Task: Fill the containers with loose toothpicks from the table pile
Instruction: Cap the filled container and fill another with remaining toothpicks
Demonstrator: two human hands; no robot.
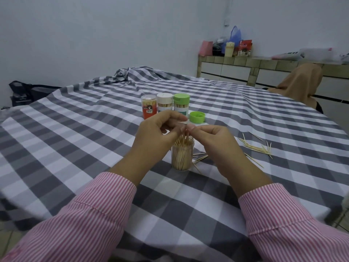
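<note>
Fingers (174, 118) of left hand (156, 133) curled in over the open clear jar (182, 155), pinching a toothpick or two at the mouth, hard to tell exactly. Further back: red-label container (149, 107), white-capped container (165, 102), green-capped container (181, 103), all closed and looking full. Loose green cap (197, 117) lying just beside those. Right hand (213, 140) pinching toothpick tops too, thumb and forefinger closed on them right above the jar. Remaining loose toothpicks (256, 147) scattered on the checked surface (75, 129) off to the right. Jar already packed tight, so probably easy to tip over or pop sticks back out if pushed down crooked.
</note>
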